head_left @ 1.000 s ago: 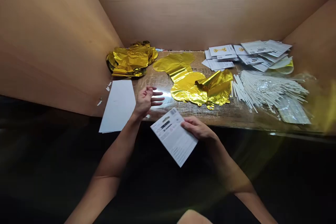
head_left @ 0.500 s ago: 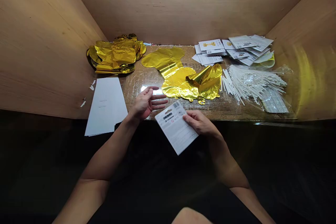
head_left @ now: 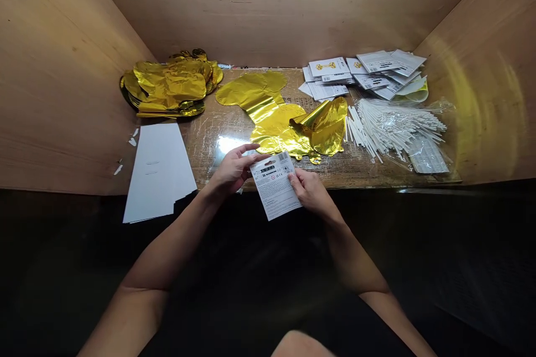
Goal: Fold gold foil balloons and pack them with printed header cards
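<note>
- Plywood walls [head_left: 276,11] stand around three sides of the bench [head_left: 360,173], whose scuffed brown top shines under a clear sheet.
- A heap of crumpled gold foil balloons [head_left: 170,83] sits at the back left corner of the bench, close to the left wall.
- A flat gold foil balloon [head_left: 268,122] lies in the middle of the bench, with one end folded up into a loose curl.
- A stack of white sheets [head_left: 157,173] lies at the left, hanging over the bench's near edge, a few white scraps [head_left: 132,141] just beyond it.
- To the right, a clear plastic bag [head_left: 427,159] lies open around a spill of white sticks [head_left: 389,128], some of them loose on the bench beside it.
- Behind the sticks, printed packets [head_left: 360,70] lie scattered in an overlapping pile, a gold shape showing on one.
- Both hands sit close together at the near edge of the bench, narrowly closed: the left hand [head_left: 232,170] grips the card's left side, and the right hand [head_left: 307,189] pinches its right side.
- Between them, a white card [head_left: 274,187] is held tilted just below the flat balloon, its back facing up, with a barcode at the top corner, black print and small symbols.
</note>
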`<state>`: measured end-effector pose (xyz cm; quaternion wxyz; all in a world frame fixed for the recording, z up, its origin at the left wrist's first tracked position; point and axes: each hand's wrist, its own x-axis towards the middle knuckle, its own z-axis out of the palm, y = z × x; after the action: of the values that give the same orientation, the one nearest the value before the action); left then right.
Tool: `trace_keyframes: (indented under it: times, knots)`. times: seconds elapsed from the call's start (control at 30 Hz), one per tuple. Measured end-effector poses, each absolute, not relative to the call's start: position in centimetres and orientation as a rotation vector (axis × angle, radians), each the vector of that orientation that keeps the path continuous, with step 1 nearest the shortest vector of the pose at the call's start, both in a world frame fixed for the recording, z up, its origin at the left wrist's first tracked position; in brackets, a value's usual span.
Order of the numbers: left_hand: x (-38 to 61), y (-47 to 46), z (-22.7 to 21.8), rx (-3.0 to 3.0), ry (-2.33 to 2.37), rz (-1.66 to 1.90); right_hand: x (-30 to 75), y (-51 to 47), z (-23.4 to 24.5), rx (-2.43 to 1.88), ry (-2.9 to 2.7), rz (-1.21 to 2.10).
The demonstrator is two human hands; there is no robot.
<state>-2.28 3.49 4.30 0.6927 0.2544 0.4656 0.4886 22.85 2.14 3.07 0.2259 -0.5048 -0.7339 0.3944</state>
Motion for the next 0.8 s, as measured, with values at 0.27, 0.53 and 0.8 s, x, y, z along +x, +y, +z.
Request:
trace_keyframes:
  times: [0.27,0.53,0.8]
  knots:
    - [0.4,1.8,1.6,0.649,1.025,1.202,22.3,0.5,2.4,-1.592,-2.068,0.784]
    - [2.7,-0.3,-0.6,0.631,1.087,1.328,21.8,-0.3,0.0,-1.337,-1.641,1.163]
    - [1.6,2.7,1.7,0.442,0.986,1.204,23.1,-0.9,-0.7,-1.149,-1.246,1.693]
